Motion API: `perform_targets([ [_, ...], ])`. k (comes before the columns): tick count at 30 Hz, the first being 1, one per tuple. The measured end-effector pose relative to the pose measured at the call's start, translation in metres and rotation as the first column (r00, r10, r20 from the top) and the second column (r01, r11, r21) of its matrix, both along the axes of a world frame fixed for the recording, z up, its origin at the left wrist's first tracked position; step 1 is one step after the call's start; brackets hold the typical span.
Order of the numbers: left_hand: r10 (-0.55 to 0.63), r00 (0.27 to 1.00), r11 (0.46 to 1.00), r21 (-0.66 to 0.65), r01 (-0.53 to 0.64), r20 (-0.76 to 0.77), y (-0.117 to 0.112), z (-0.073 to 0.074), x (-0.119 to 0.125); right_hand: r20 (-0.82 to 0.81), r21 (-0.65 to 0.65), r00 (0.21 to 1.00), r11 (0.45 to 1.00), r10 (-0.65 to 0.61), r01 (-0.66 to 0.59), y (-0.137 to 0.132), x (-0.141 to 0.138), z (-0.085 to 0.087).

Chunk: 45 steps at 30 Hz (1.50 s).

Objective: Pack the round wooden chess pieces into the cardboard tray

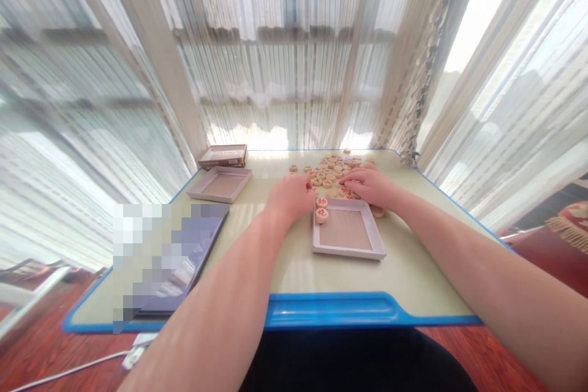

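Loose round wooden Chinese chess pieces (339, 168) lie in a spread heap toward the far side of the table, several with red or dark characters. My left hand (293, 194) is at the heap's near left side, fingers curled together; whether a piece is inside them is hidden. Over the right part of the heap, my right hand (372, 187) rests with its fingers stretched across pieces. A shallow open box tray (349, 252) sits just in front of both hands. Two red-marked Chinese chess pieces (321, 215) are in its far left corner, one nearer me than the other.
Another shallow box tray (220, 196) lies at the left, with a brown-sided box part (223, 163) behind it. A dark flat device (188, 275), partly pixelated, occupies the near left. The table has a blue rim with a molded trough (333, 310) near me. Sheer curtains (275, 73) hang behind.
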<state>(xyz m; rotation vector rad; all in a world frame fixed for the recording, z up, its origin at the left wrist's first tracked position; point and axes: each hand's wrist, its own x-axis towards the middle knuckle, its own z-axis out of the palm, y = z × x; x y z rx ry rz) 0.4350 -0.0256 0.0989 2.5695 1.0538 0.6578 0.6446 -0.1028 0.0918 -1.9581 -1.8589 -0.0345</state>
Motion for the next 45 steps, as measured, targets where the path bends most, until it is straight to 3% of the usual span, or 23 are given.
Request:
perform_targets([
  [5,0.027,0.999,0.999,-0.021,-0.027,0.029,0.000,0.001,0.000,-0.037,0.009,0.998,0.999,-0.052,0.052,-0.003,-0.003,0.002],
  [8,-0.004,0.998,0.988,-0.157,0.013,0.055,0.001,0.002,0.002,-0.099,-0.017,0.993,0.998,-0.065,0.063,-0.003,-0.004,0.003],
  [11,-0.045,0.997,0.912,-0.404,0.069,0.069,0.000,0.004,0.002,-0.098,-0.027,0.992,0.997,-0.080,0.078,-0.004,-0.005,0.003],
  [13,-0.057,0.994,0.860,-0.502,0.095,0.091,0.000,0.007,0.002,-0.082,-0.015,0.993,0.996,-0.088,0.087,-0.005,-0.006,0.003],
  [21,-0.068,0.991,0.765,-0.632,0.123,0.111,-0.002,0.010,-0.002,-0.042,0.008,0.993,0.994,-0.108,0.108,-0.005,-0.004,0.003],
  [26,-0.071,0.988,0.681,-0.717,0.149,0.139,-0.002,0.010,-0.003,0.002,-0.058,0.995,0.993,-0.104,0.104,-0.007,-0.002,0.004],
  [31,-0.020,0.995,0.717,-0.693,0.079,0.093,-0.002,0.010,-0.002,0.005,-0.018,0.988,0.987,-0.157,0.157,-0.008,0.000,0.005],
  [37,-0.008,0.996,0.752,-0.656,0.065,0.089,-0.002,0.008,-0.002,-0.015,-0.017,1.000,1.000,0.005,-0.005,-0.007,0.002,0.003],
  [45,-0.029,0.997,0.791,-0.608,0.065,0.070,0.005,0.002,-0.003,0.041,-0.036,0.984,0.984,-0.175,0.176,-0.009,0.004,0.007],
])
